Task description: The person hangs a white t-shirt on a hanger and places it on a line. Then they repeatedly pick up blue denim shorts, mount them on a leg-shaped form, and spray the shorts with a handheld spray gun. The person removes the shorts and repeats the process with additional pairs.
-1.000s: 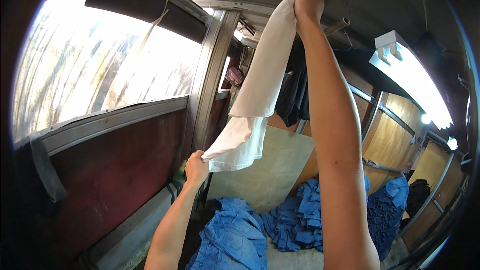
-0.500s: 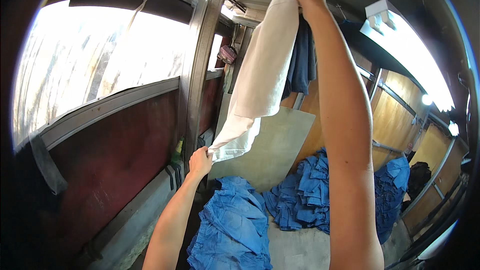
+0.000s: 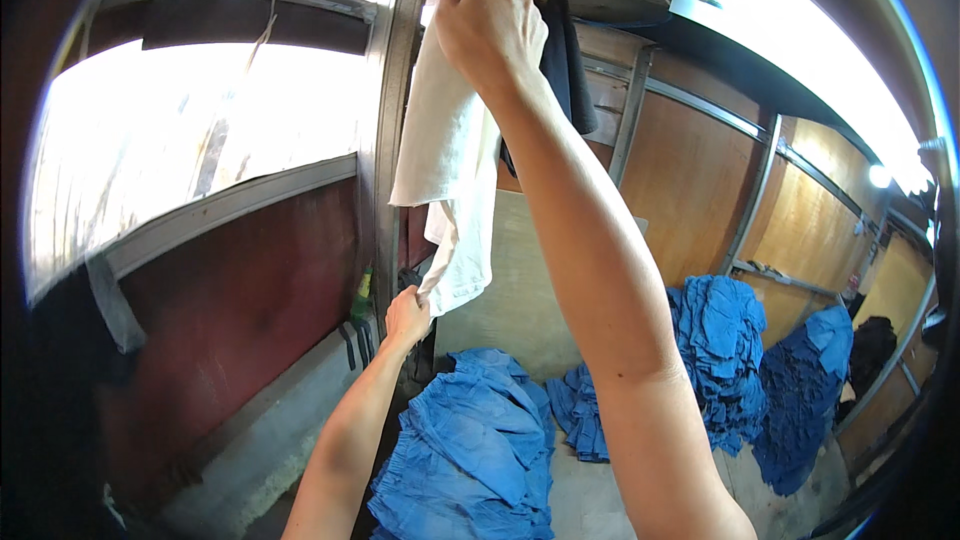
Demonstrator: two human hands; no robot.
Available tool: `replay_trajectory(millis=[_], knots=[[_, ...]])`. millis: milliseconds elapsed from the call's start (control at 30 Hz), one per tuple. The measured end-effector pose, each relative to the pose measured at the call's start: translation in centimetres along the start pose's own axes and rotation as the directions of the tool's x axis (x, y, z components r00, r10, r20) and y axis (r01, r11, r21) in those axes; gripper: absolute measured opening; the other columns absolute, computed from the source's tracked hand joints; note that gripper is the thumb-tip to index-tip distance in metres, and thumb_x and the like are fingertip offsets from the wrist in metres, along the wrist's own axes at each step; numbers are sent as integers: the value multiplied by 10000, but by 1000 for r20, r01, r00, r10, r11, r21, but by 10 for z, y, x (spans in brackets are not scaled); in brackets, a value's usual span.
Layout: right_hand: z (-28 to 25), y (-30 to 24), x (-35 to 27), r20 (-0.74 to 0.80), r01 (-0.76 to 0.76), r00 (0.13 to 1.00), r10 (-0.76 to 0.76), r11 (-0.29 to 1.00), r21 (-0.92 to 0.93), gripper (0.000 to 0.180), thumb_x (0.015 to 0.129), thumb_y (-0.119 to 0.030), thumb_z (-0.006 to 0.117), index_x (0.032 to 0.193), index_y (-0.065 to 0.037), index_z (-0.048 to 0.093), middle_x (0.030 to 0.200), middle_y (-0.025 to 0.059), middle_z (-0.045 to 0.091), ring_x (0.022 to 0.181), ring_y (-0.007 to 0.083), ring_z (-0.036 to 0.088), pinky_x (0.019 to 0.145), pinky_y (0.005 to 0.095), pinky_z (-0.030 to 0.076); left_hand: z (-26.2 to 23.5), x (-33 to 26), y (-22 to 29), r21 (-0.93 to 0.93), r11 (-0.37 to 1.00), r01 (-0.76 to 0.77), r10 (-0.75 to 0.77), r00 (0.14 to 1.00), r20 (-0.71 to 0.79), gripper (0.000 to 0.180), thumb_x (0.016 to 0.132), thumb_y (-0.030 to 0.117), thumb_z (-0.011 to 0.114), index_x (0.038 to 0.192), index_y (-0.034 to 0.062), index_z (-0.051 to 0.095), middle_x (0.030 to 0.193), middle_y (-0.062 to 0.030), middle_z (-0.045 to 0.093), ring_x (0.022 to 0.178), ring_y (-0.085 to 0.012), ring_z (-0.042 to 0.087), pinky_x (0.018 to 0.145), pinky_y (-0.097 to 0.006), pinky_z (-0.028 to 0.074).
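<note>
A white cloth garment (image 3: 440,145) hangs from high up in front of me, its top cut off by the upper edge of the view. Near that top, my right hand (image 3: 495,30) is raised with its fingers closed on the fabric. Lower down, my left hand (image 3: 407,317) pinches the bottom corner of the same garment. Between the two hands the cloth falls in loose folds. Just behind my right hand hangs a dark garment (image 3: 568,70), partly hidden by my arm.
A heap of blue garments (image 3: 465,450) lies below my hands. Stacked blue clothes (image 3: 720,350) and another dark-blue pile (image 3: 800,400) stand to the right. A metal post (image 3: 385,130) rises at the left beside a bright opening. A lit tube lamp (image 3: 800,50) hangs upper right.
My right hand has come left and slightly down in the view, and the white garment now hangs more upright. My left hand keeps its hold. The view has turned to the right.
</note>
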State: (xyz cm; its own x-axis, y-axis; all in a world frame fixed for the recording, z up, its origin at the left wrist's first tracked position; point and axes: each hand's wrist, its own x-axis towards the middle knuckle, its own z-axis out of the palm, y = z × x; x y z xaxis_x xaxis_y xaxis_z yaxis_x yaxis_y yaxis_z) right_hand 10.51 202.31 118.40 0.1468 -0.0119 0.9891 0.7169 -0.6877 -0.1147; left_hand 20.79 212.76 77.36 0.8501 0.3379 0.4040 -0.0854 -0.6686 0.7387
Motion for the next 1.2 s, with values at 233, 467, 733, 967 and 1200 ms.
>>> replay_trajectory(millis=[233, 467, 733, 967, 1200], knots=[[-32, 7, -8, 171, -3, 985, -29, 983, 181, 472, 987, -311, 523, 1242, 80, 450, 1063, 355, 650, 965, 492, 670, 852, 533, 542, 30, -25, 26, 5, 996, 91, -89, 985, -147, 327, 899, 195, 613, 1179, 27, 617, 1115, -238, 685, 1079, -424, 652, 907, -519, 506], [-35, 22, -21, 68, 107, 989, -132, 950, 292, 549, 976, -321, 536, 1317, 100, 446, 1080, 343, 653, 952, 476, 692, 854, 514, 559, 36, -54, 44, 75, 976, 204, -188, 965, -181, 384, 912, 232, 642, 1240, 39, 589, 1186, -236, 662, 1125, -410, 640, 942, -509, 503], [-26, 27, -11, 20, 219, 972, -235, 930, 297, 450, 982, -261, 511, 1301, 57, 519, 1024, 312, 679, 868, 449, 719, 794, 502, 583, 16, -55, 50, 91, 980, 179, -164, 974, -160, 362, 902, 225, 654, 1189, 10, 613, 1174, -243, 653, 1114, -412, 638, 935, -503, 505], [-30, 21, -14, -22, 178, 981, -193, 846, 503, 473, 982, -228, 525, 1329, 91, 485, 1066, 360, 638, 924, 502, 671, 817, 530, 554, 0, -70, 46, 141, 989, 53, -34, 991, -133, 314, 903, 235, 663, 1114, 8, 617, 1116, -230, 640, 1050, -421, 639, 894, -506, 502], [-65, 19, -41, -124, 143, 986, -110, 942, 303, 435, 950, -221, 574, 1302, 35, 575, 1051, 300, 659, 842, 436, 719, 726, 496, 590, -4, -91, 53, 141, 989, 38, -23, 994, -106, 387, 887, 244, 695, 1194, 24, 612, 1162, -212, 651, 1081, -391, 649, 916, -479, 511]])
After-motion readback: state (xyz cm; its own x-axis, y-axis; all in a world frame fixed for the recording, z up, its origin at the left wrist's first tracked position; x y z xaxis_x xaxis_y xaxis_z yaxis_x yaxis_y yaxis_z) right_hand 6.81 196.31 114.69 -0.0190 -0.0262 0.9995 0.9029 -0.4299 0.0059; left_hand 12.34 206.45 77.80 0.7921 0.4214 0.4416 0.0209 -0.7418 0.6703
